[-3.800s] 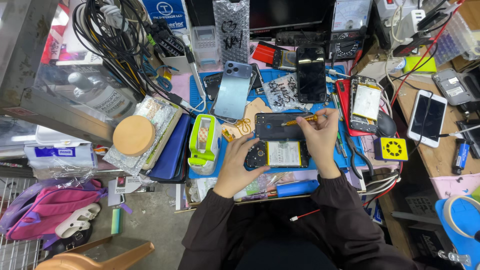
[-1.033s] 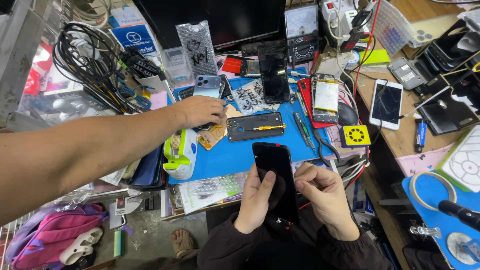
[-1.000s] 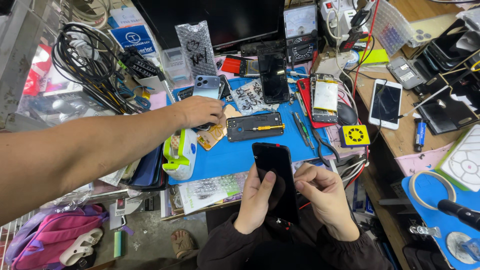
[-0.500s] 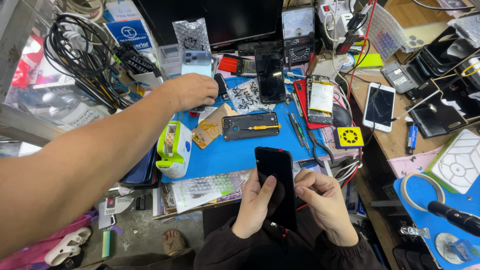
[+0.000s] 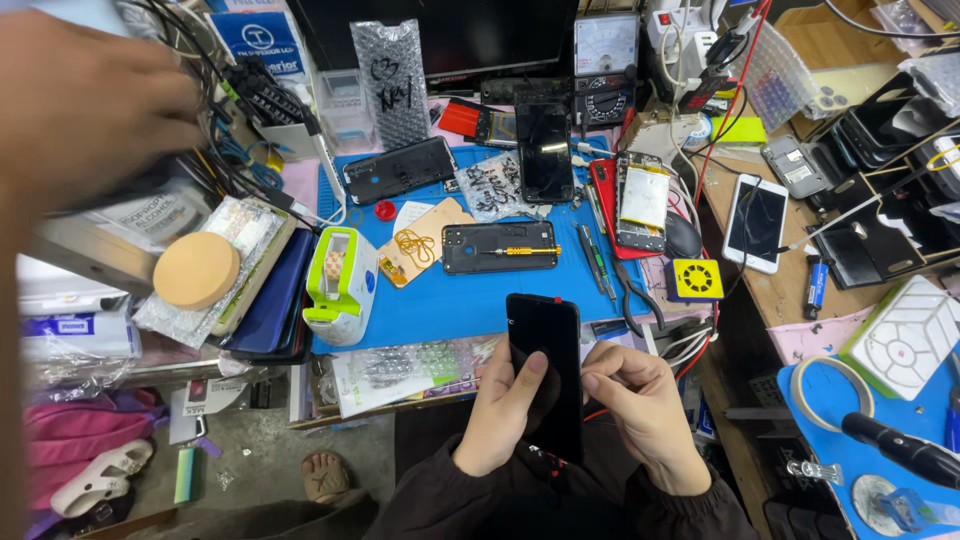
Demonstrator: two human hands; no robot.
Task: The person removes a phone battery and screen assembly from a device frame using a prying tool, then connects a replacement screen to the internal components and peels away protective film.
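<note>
So the person had a black phone point(image 5: 545, 375) up off the bench, close over the lap and just in front of the blue mat point(image 5: 440, 300), probably because the mat itself was packed with parts and there was no free spot to work on it. The left hand point(image 5: 505, 410) cupped the phone from the side with the thumb laid flat across the dark glass, fingers wrapped round behind, so it was clamped on it. The right hand point(image 5: 640, 400) sat at the other edge with its fingers curled together and the tips pinched at the side of the phone, looked like it was steadying or feeling along the rim, though I couldn't tell exactly what the tips touched. On the mat a stripped back shell point(image 5: 498, 247) lay flat with a yellow screwdriver point(image 5: 530, 251) resting on top of it, handy and not rolling off. Another phone point(image 5: 544, 152) lay further back, a white one point(image 5: 757, 222) off on the wooden side to the right. A green dispenser point(image 5: 338, 285) stood at the mat's left edge. Somebody else's blurry arm point(image 5: 80, 110) came in from the upper left over the cables point(image 5: 265, 95), well apart from the phone
</note>
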